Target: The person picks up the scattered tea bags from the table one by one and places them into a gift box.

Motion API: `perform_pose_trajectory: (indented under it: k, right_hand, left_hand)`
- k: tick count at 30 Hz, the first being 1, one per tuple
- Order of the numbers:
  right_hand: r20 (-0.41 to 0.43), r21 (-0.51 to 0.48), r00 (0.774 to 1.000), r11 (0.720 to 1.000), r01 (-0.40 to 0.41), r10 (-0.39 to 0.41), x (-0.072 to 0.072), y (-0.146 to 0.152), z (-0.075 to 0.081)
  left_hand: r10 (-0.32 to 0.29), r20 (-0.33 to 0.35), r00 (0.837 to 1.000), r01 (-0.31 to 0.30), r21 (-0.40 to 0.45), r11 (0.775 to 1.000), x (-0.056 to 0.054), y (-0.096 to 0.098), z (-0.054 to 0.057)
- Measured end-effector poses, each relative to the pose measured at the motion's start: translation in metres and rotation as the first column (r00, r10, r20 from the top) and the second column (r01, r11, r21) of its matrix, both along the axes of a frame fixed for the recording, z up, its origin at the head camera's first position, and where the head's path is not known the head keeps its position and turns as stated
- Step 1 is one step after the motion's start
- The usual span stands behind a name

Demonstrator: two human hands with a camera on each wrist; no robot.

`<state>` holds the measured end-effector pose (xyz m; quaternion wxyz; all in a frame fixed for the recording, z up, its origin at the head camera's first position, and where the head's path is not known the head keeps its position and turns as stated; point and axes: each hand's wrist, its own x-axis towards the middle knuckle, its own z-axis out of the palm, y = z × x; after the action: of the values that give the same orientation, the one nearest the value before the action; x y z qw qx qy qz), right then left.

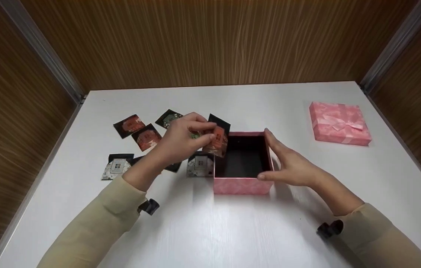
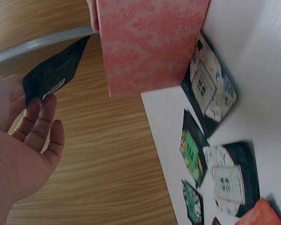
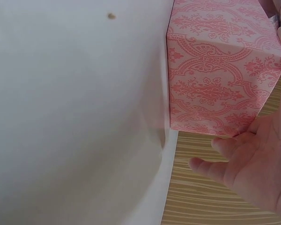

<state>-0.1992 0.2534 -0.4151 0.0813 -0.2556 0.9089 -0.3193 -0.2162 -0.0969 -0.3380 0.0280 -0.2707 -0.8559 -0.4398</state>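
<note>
My left hand (image 1: 186, 137) pinches a black-and-orange sachet (image 1: 218, 139) between thumb and fingers, over the left rim of an open pink box (image 1: 242, 186). In the left wrist view, the sachet's dark back (image 2: 56, 70) shows a barcode label. My right hand (image 1: 294, 163) rests along the box's right side, its thumb on the near rim and a finger at the far corner. From the right wrist view, the other fingers (image 3: 213, 171) extend loosely beside the patterned pink wall (image 3: 210, 89). The box has a dark interior.
Left of the box lie orange sachets (image 1: 147, 137), a green sachet (image 1: 168, 118) and white-fronted sachets (image 1: 117, 166); my left arm and hand partly cover several. A pink lid with a ribbon bow (image 1: 340, 123) sits at the right on the white table (image 1: 195, 230). Wood-grain panels (image 1: 214, 41) surround it.
</note>
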Motion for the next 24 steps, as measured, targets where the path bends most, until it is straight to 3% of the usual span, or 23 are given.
perform_pose_trajectory:
  k: [14, 24]
  right_hand:
    - [0.021, -0.016, 1.0, 1.0, 0.006, -0.006, 0.001, 0.0, 0.001]
    - [0.019, -0.004, 1.0, 1.0, 0.001, -0.001, 0.0, 0.0, 0.002]
  left_hand:
    - [-0.131, -0.023, 0.991, 0.128, -0.08, 0.989, -0.005, 0.046, -0.028]
    - [-0.166, -0.034, 0.986, 0.161, -0.118, 0.98, -0.008, 0.069, -0.044]
